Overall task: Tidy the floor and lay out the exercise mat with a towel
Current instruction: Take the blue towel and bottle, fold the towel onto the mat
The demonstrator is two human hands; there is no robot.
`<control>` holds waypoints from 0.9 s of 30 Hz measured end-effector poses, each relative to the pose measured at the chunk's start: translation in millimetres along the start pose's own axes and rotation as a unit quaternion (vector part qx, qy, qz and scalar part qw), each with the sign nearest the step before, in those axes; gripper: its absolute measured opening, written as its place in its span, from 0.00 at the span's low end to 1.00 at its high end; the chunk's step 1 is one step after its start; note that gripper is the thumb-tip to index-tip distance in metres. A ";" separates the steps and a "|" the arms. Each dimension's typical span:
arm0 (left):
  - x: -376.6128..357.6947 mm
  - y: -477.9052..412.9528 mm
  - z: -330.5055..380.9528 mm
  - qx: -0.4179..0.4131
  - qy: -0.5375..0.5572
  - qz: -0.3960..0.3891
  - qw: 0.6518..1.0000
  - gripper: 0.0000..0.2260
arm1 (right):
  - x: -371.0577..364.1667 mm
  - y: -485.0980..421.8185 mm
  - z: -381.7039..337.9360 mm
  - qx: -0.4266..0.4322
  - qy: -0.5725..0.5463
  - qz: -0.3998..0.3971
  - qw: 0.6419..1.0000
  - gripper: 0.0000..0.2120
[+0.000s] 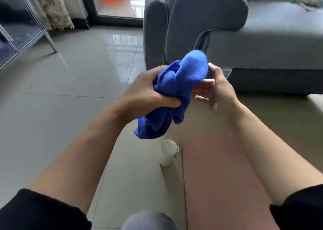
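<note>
Left hand (148, 91) clenches the bunched blue towel (190, 69). Right hand (219, 90), fingers loose, touches its top end. White cup (167, 153) stands beside the pink mat (218, 180), contents unclear.

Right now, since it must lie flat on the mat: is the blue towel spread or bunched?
Bunched: the blue towel hangs crumpled in the left hand, the right hand touching its top.
</note>
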State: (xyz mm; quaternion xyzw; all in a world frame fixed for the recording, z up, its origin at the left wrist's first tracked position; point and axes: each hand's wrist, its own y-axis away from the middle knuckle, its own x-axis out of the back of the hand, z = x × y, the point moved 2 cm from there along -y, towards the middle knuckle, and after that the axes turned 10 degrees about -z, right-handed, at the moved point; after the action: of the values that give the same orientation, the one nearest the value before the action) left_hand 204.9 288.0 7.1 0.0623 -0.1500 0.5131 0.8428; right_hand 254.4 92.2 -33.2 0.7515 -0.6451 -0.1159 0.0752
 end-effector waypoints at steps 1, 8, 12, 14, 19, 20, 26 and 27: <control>-9.8 -7.3 13.9 -0.011 -0.003 -0.045 0.999 0.22 | 10.9 7.3 -7.5 0.000 -0.044 -0.030 0.999 0.25; -93.4 -44.3 39.0 0.009 0.080 -0.205 0.975 0.16 | 114.7 68.1 -9.2 -0.023 -0.103 -0.126 0.986 0.14; -120.2 -55.4 4.3 0.046 0.107 -0.142 0.983 0.17 | 146.0 78.3 24.2 -0.038 -0.067 -0.007 0.997 0.06; -128.7 -61.9 -15.7 0.096 0.099 -0.103 0.985 0.15 | 159.5 85.9 40.7 -0.004 -0.135 0.069 0.988 0.03; -141.3 -69.8 -54.3 0.234 0.089 0.007 0.968 0.10 | 195.8 113.2 80.1 0.040 -0.142 0.299 0.943 0.10; -143.7 -71.0 -58.4 0.249 0.101 0.009 0.963 0.10 | 201.9 120.1 86.9 0.049 -0.163 0.311 0.935 0.09; -144.9 -77.3 -69.0 0.315 0.360 0.088 0.874 0.17 | 200.0 152.6 115.2 -0.128 -0.077 0.193 0.970 0.08; -146.9 -76.5 -69.5 0.320 0.384 0.084 0.862 0.17 | 193.6 156.9 123.7 -0.200 -0.027 0.125 0.971 0.06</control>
State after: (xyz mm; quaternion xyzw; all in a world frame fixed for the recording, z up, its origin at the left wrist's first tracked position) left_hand 222.6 146.1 -101.6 0.1132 0.3532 0.5851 0.7211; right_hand 98.7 -118.9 -125.9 0.6312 -0.6995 -0.2522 0.2206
